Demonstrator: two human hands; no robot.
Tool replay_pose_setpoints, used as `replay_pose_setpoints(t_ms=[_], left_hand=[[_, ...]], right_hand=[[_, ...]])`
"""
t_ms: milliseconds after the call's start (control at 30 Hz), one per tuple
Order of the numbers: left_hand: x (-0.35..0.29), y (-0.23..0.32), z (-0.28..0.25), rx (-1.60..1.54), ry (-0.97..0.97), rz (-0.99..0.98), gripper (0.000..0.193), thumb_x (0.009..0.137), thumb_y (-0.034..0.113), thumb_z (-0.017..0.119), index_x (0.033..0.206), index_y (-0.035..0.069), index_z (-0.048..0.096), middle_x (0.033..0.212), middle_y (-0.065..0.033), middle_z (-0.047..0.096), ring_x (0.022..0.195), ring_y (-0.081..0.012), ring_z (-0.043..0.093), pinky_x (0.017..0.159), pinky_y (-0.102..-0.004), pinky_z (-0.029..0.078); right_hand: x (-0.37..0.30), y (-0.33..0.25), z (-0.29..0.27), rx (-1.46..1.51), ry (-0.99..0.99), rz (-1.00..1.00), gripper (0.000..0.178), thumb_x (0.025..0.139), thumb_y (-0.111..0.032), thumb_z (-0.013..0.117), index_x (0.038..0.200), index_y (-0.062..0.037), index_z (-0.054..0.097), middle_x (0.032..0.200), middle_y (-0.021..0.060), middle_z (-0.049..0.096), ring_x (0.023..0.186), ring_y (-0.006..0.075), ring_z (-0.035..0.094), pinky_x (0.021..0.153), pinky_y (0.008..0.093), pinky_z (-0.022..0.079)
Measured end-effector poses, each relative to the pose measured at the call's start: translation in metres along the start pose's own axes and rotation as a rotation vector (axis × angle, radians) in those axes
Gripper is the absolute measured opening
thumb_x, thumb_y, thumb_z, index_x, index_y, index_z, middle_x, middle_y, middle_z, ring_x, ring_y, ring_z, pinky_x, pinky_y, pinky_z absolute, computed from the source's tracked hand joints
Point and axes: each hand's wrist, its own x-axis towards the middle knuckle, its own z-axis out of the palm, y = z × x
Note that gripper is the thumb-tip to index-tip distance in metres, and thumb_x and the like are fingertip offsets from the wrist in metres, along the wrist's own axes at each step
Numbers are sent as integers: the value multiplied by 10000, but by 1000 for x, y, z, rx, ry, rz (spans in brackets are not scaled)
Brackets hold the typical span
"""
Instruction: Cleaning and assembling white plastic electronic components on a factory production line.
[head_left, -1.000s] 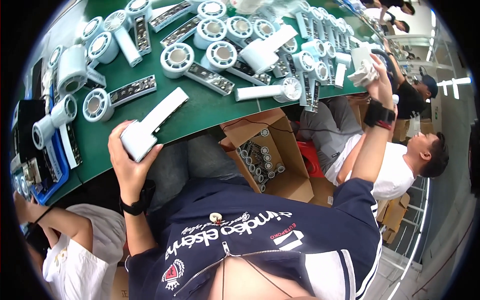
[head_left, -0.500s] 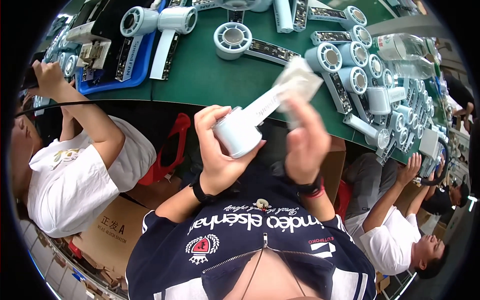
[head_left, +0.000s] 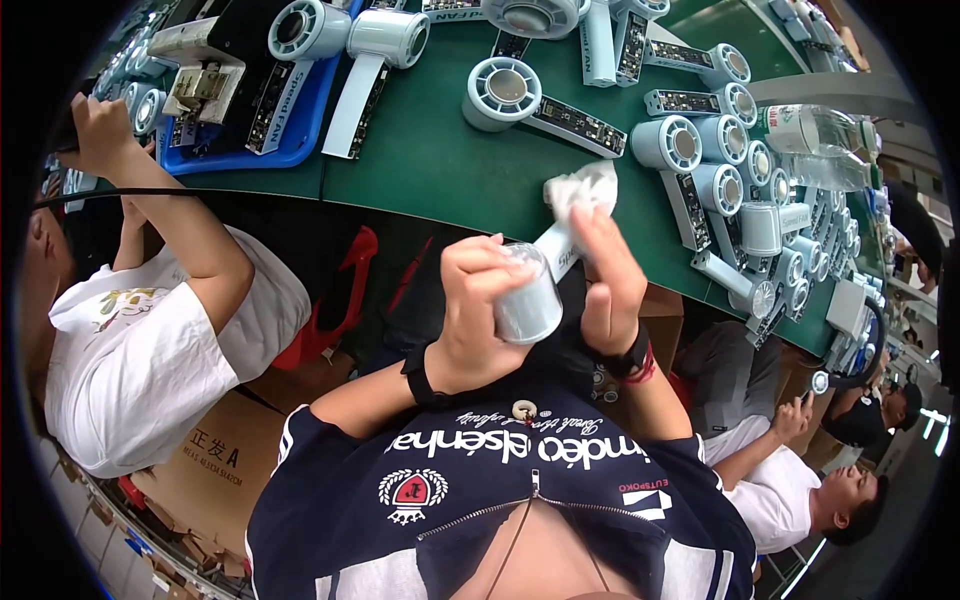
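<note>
My left hand (head_left: 468,325) is wrapped around the round head of a light blue handheld fan (head_left: 532,308). The fan's handle points up and to the right, towards the table edge. Against the handle's far end, my right hand (head_left: 612,280) presses a crumpled white cloth (head_left: 588,186); its fingers lie along the handle and cover part of it. On the table just beyond lies a handheld fan with an exposed circuit board (head_left: 578,122) in its handle.
Many light blue fans (head_left: 667,144) crowd the right side of the green table (head_left: 420,150), near clear plastic bottles (head_left: 815,135). A blue tray (head_left: 312,140) with fan parts stands at the left. People in white shirts sit on both sides, beside a cardboard box (head_left: 215,450).
Both hands have moved right with the fan, which is turned in my left hand. My right hand and the cloth have slid down, closer to the fan's head.
</note>
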Motion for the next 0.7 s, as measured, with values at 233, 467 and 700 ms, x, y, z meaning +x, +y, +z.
replay_pose_setpoints(t_ms=[233,467,700], left_hand=[[2,0,7,85,-117,224,585,555,-66,749,1084,136,603,1021,-48,476,985,-259,470,894,-413,479],[14,5,4,56,-266,367,494,640,-48,671,1106,108,616,1037,-59,480,1004,-275,468,899,-409,463],[30,13,0,9,-418,419,522,621,-88,658,1111,82,601,1078,-84,479,1057,-297,454,923,-405,415]], right_hand=[[6,0,-11,128,-73,-128,633,1001,-447,359,1237,109,551,1192,266,605,1185,427,550,1059,485,367],[11,-1,-22,140,-90,-87,635,1005,-444,342,1233,111,552,1169,269,612,1186,427,552,1058,499,365],[-9,-6,-26,224,-115,-87,734,1001,-517,285,1251,129,528,1247,298,566,1219,439,527,1053,473,374]])
